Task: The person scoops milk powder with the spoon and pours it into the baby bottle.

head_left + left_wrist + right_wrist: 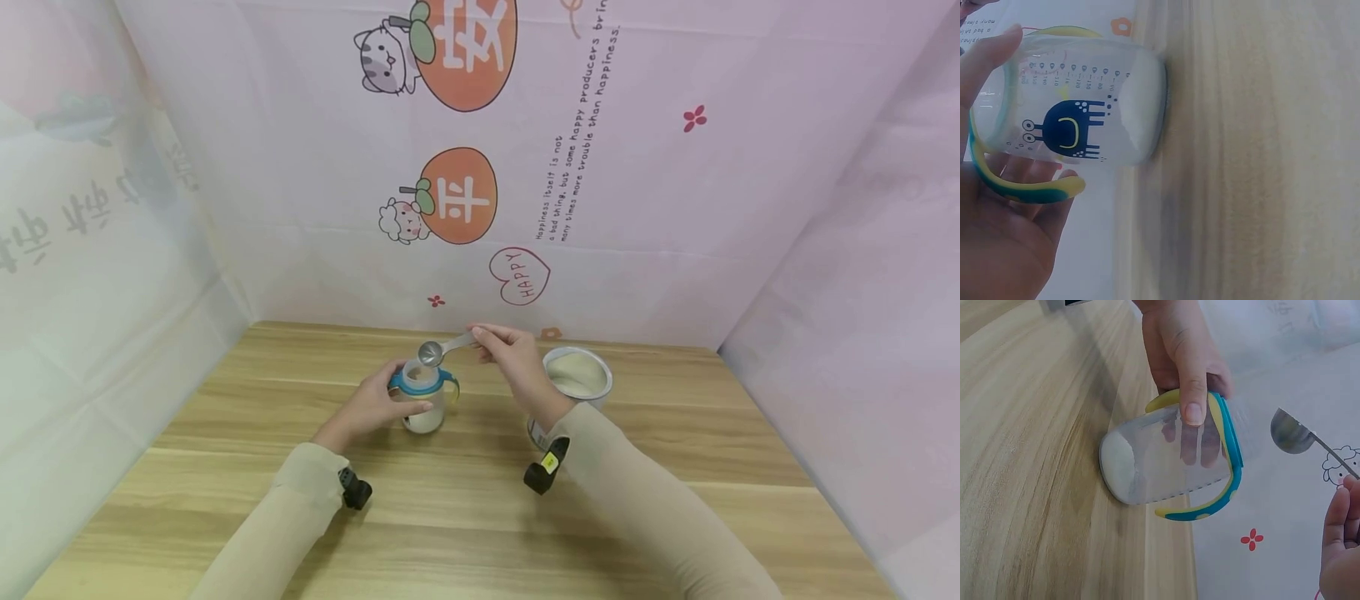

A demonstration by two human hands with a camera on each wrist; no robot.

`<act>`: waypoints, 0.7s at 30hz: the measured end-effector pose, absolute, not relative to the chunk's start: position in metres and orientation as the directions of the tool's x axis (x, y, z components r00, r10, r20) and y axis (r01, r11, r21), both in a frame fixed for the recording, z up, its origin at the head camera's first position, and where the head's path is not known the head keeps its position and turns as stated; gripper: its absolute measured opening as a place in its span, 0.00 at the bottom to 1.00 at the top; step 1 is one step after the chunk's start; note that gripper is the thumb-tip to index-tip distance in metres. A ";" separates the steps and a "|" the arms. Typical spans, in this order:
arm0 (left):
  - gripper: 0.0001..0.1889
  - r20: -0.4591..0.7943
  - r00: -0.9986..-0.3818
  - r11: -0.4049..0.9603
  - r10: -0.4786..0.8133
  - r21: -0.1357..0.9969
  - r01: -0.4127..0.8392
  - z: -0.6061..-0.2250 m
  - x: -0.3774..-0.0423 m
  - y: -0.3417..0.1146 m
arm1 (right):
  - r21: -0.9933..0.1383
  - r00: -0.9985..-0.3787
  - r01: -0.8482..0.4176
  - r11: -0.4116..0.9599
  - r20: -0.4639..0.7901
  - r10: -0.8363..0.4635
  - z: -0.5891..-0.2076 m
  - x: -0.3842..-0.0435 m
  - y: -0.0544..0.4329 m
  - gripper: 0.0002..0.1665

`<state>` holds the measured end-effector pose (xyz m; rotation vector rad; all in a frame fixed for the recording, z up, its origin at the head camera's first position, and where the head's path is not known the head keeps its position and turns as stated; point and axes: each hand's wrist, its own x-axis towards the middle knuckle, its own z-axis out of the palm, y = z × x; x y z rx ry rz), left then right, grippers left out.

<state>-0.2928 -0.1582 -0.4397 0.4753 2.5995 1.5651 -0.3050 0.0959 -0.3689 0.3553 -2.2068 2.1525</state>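
Note:
My left hand (375, 402) grips a clear baby bottle (425, 419) round its upper part. The bottle stands upright on the table without a lid, with a blue collar and two curved side handles (1200, 512). In the left wrist view, white powder (1143, 103) fills its bottom, below a dark blue printed creature and measuring marks. Pinched by its handle in my right hand (517, 358), a metal measuring spoon (431, 354) hangs just above the bottle's mouth. Bare metal shows in its bowl in the head view.
To the right, partly behind my right wrist, stands an open can (607, 385) of pale powder (577, 372). A wooden table (450, 533) lies beneath, with printed cloth walls (637, 208) at the back and both sides.

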 end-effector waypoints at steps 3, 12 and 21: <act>0.45 0.104 -0.949 0.466 0.297 0.852 0.239 -0.436 -0.292 -0.158 | -0.984 -0.976 -0.176 0.013 0.173 -0.135 -0.367 -0.305 0.097 0.17; 0.46 0.110 -0.939 0.475 0.327 0.839 0.264 -0.431 -0.291 -0.158 | -0.983 -0.975 -0.178 0.037 0.171 -0.141 -0.360 -0.304 0.102 0.17; 0.48 0.158 -0.927 0.474 0.340 0.823 0.314 -0.428 -0.292 -0.156 | -0.986 -0.976 -0.165 0.000 0.163 -0.147 -0.351 -0.304 0.110 0.19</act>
